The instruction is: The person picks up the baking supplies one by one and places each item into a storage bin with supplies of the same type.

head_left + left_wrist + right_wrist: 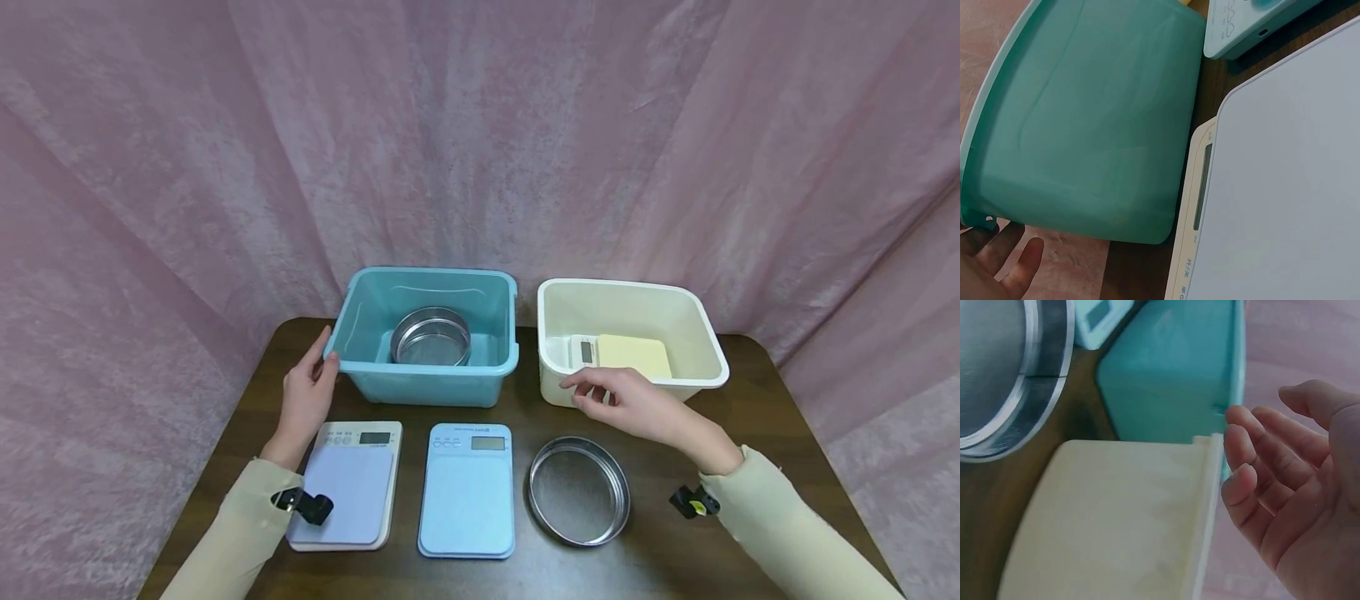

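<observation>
The right hand [1300,481] shows its palm, its fingers loosely bent at the rim of a cream tub [1110,512]; whether they touch is unclear. A teal tub [1166,369] stands beyond. The tubs hide the edge of the wooden tabletop [994,515] toward a pink curtain [1297,337]. Farther in from that edge lie a round sieve [997,369] and a pale blue scale [1105,325].

The person wears a long, pale cream-green cloth left sleeve [238,529] and a matching right sleeve [802,527], each softly creased and reaching the wrist. A small, blocky black left wrist device [318,509] sits on a dark strap [284,499] with a shiny patch, perhaps a fastening, though it is too small to tell. The angular black right wrist device [683,502] bears a bright yellow-green mark [701,507].
</observation>
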### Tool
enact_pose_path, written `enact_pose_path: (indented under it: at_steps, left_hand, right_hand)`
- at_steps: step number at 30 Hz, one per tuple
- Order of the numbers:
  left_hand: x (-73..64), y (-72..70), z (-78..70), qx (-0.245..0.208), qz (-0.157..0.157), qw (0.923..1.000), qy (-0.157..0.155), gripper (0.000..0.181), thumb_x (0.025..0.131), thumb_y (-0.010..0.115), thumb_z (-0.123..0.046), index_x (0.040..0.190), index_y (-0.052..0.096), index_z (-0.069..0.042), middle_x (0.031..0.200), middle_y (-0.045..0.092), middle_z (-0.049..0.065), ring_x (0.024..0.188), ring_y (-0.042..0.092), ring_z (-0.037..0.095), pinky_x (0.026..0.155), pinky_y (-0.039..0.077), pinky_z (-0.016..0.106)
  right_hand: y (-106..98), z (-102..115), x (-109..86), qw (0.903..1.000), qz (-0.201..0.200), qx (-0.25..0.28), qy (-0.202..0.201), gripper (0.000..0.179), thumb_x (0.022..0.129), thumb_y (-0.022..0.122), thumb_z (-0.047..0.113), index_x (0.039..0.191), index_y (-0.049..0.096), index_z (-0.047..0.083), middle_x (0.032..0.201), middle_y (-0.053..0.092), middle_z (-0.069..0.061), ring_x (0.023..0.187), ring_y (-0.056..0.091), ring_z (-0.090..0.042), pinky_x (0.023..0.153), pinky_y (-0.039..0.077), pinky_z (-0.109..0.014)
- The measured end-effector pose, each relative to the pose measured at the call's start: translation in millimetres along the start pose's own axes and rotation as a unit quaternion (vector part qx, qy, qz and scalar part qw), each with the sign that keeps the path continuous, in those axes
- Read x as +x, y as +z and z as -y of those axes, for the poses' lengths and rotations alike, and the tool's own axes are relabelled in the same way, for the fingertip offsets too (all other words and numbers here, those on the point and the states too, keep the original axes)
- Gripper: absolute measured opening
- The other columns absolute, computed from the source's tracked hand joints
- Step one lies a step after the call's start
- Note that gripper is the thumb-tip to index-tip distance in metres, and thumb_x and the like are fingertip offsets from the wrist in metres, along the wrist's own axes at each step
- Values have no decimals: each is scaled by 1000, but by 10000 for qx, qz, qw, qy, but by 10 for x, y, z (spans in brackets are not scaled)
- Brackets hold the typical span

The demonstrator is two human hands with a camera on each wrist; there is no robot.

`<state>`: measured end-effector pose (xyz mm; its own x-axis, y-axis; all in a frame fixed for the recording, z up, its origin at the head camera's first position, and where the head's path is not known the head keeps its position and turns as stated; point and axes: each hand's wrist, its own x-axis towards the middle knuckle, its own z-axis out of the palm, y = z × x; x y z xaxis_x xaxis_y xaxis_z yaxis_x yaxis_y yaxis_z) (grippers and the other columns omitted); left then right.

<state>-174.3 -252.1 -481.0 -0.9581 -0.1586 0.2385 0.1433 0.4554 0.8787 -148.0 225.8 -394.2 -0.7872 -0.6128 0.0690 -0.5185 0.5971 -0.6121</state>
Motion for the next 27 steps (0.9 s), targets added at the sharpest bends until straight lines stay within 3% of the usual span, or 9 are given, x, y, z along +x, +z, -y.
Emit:
enact_pose_path:
  at_steps: [8,14,20,27]
  left_hand:
    - [6,-3,12,41,-17,10000,-52,52,111,50,-27,162,40,-21,156,49,20,127,60,34,82,46,2]
    - [14,-10,13,57,-5,10000,19,52,111,49,-25,162,40,-18,156,49,21,127,59,34,81,46,1]
    - [1,18,40,88,-53,9999,-4,52,111,50,-26,161,41,-15,155,50,20,127,60,34,84,45,1]
    - [13,18,48,154,-77,9999,-5,50,111,50,-26,161,43,-19,155,51,19,126,60,32,84,44,1]
  right_hand:
    - [222,-225,-265,9989,-417,83,-209,19,99,68,9,117,73,8,96,74,5,83,63,-3,70,56,-27]
    - [393,-356,-467,9986,-474,231,100,22,100,68,9,121,73,11,94,74,7,80,61,0,68,53,-22]
    - [568,-493,-674,9964,-776,196,275,23,97,70,5,120,72,6,88,71,5,78,58,1,65,52,-22]
    - [766,-592,-861,9938,-1022,38,433,29,94,71,3,123,70,5,79,57,18,68,50,4,59,47,-21]
